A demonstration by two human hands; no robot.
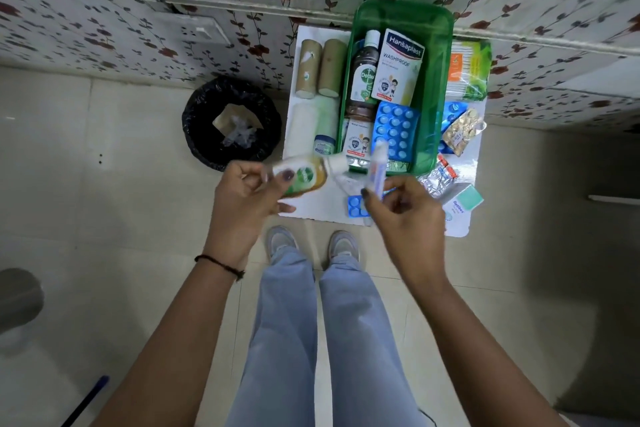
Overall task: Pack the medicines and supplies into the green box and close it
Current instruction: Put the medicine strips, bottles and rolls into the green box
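Packing partway: green box [433, 87] sits open at the far side of the white table [311, 211], already holding 1 big Dettol bottle [363, 76], 2 Hansaplast packs [398, 66] and 1 blue blister sheet [394, 130]. Left hand [242, 194] fingers curl around 1 small Dettol bottle [304, 175], right hand [405, 208] pinches 1 blurred tube [377, 166], both near box edge. Still outside: 2 bandage rolls [320, 68], 1 small jar [325, 145], cotton-bud pack [464, 69], gold blister strip [460, 130], Optibex carton [462, 204]; lid not visible, closing undone.

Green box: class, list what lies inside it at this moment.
Inside the green box: a Dettol bottle, a Hansaplast carton, a smaller plaster carton and a blue blister pack. Anything beneath them is covered.
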